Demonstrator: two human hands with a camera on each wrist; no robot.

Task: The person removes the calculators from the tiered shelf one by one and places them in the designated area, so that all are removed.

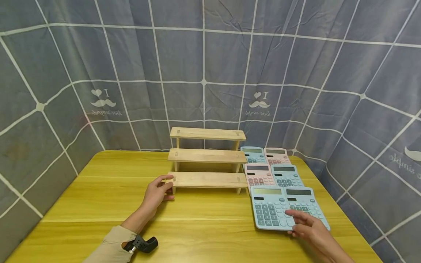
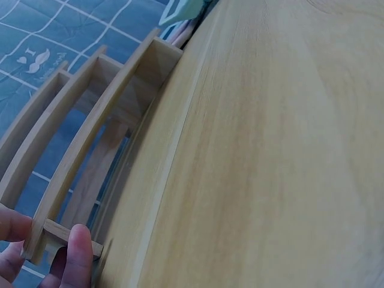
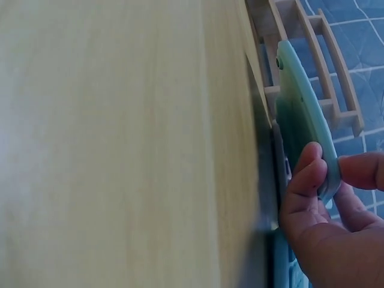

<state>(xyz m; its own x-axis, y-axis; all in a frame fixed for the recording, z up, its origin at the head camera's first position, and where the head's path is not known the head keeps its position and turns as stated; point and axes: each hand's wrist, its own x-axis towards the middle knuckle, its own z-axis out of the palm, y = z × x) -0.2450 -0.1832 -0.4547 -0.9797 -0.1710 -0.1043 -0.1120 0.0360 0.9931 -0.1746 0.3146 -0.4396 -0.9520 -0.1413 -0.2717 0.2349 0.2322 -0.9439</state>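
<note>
A three-step wooden display stand (image 1: 207, 179) is on the table. My left hand (image 1: 154, 197) holds the left end of its lowest step; in the left wrist view the thumb and fingers (image 2: 77, 255) are around that end. At the right, my right hand (image 1: 310, 230) pinches a light blue calculator (image 1: 268, 212) by its lower right corner. The right wrist view shows this calculator (image 3: 303, 111) tilted, its near edge raised off the table, between thumb and fingers. Another blue calculator (image 1: 304, 193) lies just right of it, partly hidden by the right hand.
Behind the held calculator lie a pink calculator (image 1: 258, 173) and a blue calculator (image 1: 287, 175). Farther back are another blue calculator (image 1: 252, 155) and another pink calculator (image 1: 276, 155). The yellow wooden table (image 1: 98, 193) meets a grey-blue checked curtain (image 1: 184, 98) on three sides.
</note>
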